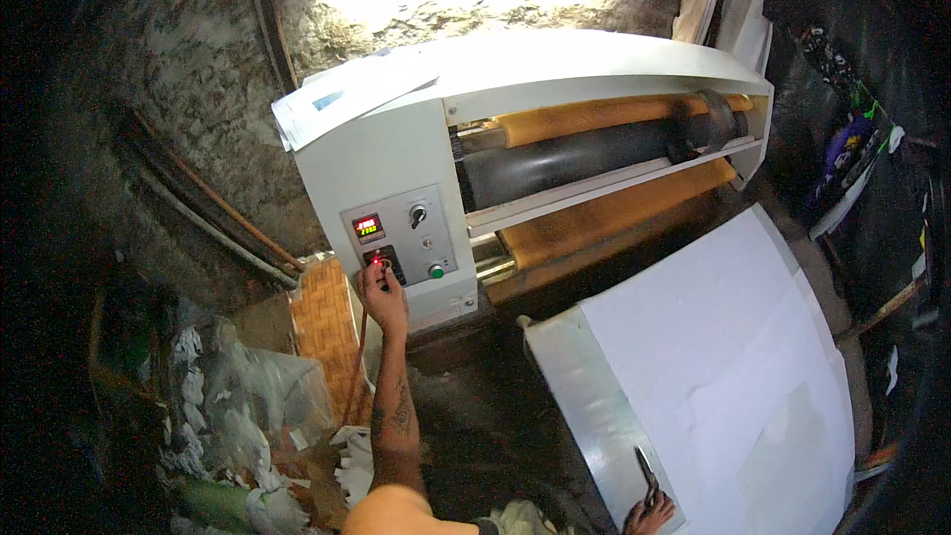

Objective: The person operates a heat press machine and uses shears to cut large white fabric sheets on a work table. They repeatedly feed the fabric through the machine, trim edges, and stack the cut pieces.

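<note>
My left hand (384, 301) reaches up to the control panel (433, 206) of a large pale roller machine (376, 163). Its fingers are closed on a dark round knob (387, 264) beside a small red light. Just above is a lit digital display (368, 227); a black selector switch (419, 216) and a green button (436, 271) sit to the right. At the lower edge my right hand (649, 514) grips a slim dark tool (647, 471) with a shiny narrow end, over the table's metal strip (601, 391). Its exact kind is unclear.
White sheet material (713, 337) covers most of the table at right. Orange-brown rollers (614, 223) and a black roller (575, 162) span the machine. Papers (347, 94) lie on its top. Crumpled plastic (267, 386) and a woven-pattern brown panel (327, 315) are at left.
</note>
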A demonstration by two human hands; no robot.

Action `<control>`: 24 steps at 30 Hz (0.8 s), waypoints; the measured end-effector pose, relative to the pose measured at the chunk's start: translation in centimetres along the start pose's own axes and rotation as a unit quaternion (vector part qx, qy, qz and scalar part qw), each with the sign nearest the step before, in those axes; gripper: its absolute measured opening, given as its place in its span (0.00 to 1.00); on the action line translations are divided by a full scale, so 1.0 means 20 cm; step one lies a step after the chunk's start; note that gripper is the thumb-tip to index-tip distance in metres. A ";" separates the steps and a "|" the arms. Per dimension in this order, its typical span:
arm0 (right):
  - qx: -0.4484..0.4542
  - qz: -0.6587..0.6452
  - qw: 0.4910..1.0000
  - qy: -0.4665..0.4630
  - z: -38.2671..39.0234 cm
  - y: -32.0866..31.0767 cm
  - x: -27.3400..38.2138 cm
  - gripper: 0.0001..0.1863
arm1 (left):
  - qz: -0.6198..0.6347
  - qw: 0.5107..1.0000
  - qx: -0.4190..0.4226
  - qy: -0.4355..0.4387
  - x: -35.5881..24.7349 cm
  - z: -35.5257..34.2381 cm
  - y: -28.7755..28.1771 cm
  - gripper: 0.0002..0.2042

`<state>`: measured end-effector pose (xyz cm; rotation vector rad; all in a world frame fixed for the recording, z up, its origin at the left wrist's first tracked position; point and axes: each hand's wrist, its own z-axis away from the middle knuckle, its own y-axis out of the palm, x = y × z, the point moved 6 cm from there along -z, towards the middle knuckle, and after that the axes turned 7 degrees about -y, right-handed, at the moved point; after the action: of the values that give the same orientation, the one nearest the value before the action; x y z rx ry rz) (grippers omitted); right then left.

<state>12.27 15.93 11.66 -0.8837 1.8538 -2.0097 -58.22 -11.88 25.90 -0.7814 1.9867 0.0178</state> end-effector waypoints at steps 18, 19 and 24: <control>0.007 0.019 1.000 0.023 0.00 0.01 -0.04 0.29 | -0.035 0.999 0.028 0.027 -0.05 0.00 -0.02 0.08; 0.001 0.026 1.000 0.017 0.00 0.01 -0.03 0.28 | -0.048 0.998 0.032 0.024 -0.03 0.00 -0.01 0.08; -0.033 0.012 0.999 -0.032 0.00 -0.01 0.00 0.28 | -0.037 0.994 0.102 0.008 0.10 -0.03 0.06 0.09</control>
<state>12.42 15.99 11.90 -0.9276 1.8958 -1.8936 -59.96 -12.16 24.35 -0.7237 1.9364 -0.2329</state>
